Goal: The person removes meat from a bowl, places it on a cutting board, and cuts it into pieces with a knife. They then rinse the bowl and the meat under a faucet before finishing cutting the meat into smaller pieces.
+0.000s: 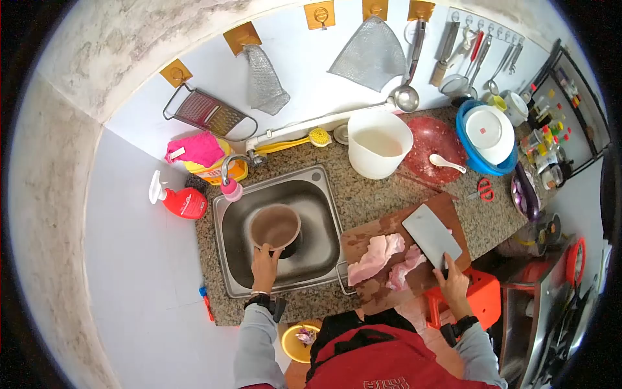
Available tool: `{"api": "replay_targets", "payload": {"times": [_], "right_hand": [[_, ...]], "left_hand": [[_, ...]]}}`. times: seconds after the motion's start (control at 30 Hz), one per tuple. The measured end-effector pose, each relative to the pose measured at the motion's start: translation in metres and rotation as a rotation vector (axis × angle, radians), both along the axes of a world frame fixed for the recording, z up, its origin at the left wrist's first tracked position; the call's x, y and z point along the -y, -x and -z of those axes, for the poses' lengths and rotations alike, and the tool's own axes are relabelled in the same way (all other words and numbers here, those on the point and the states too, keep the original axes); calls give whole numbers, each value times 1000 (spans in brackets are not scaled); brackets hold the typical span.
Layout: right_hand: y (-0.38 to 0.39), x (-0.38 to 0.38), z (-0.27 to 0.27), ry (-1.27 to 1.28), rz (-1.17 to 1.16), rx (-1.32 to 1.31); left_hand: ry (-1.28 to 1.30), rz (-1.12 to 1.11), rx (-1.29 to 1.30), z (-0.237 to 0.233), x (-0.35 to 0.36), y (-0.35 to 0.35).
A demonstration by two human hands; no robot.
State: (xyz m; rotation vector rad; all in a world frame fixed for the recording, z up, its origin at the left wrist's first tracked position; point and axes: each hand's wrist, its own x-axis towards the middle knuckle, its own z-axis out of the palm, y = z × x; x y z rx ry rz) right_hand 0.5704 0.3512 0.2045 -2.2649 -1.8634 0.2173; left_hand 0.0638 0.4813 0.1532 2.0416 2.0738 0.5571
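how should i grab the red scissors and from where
I'd pinch the handle loops of the red scissors from above and the right: they appear to lie flat on the counter, loops rightward, with the blades pointing left, toward the cutting board.

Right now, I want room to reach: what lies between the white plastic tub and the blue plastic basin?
A round red dish with a white spoon lying on it, seen in the head view.

Metal grater (214, 115) and steel ladle (407, 97) hanging on wall (298, 71). Pink cloth (199, 149) atop yellow container (223, 174); red spray bottle (186, 203) nearby. White spoon (447, 163) on red plate (431, 139). White plate (484, 128) in blue basin (503, 170). Red-handled scissors (484, 190) near eggplant (525, 188).
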Motion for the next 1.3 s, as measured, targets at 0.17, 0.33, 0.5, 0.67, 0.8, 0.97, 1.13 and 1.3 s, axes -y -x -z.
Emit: {"api": "replay_targets", "payload": {"times": [0.17, 0.33, 0.5, 0.67, 0.8, 0.97, 1.13, 1.3], "right_hand": [[10, 5, 16, -7, 24, -40], [25, 8, 9, 86, 137, 54], [33, 7, -4, 133, 114, 154], [35, -51, -51, -2, -31, 59], [119, -165, -104, -115, -348, -111], [260, -298, -89, -520, -779, -202], [363, -387, -58, -501, -825, -140], [387, -413, -26, -278, -868, -50]], "left_hand": [[87, -58, 57, -17, -4, 2], [161, -123, 94, -40, -11, 9], [94, -39, 93, -64, -19, 25], [39, 14, 131, -87, -28, 41], [67, 37, 108, -100, -33, 48], [115, 70, 137, -121, -37, 53], [171, 74, 124, -125, -36, 62], [100, 128, 159, -132, -37, 70]]}}
